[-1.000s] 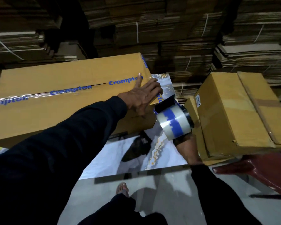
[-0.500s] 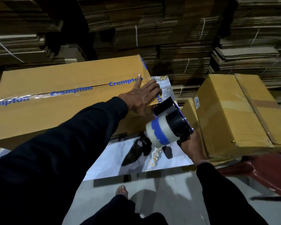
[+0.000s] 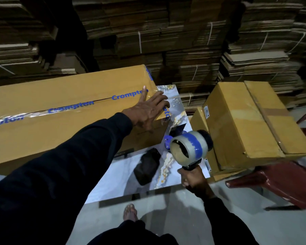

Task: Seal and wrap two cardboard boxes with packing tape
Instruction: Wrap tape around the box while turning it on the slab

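Marbled glossy tabletop (image 3: 120, 175); flat left hand (image 3: 147, 112) presses taped corrugated box (image 3: 60, 124).

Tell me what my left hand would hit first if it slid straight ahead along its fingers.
Probably nothing solid: the left hand lies flat at the long tan cardboard box's taped end, fingers aimed past its edge toward stacked flattened cardboard; depth unclear.

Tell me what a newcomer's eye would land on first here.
First, the long cardboard box at left, its top seam under clear tape printed in blue, with the left hand pressed flat on its right end. Next, the tape dispenser gripped by the right hand at centre, just off that end. A second box sits at right.
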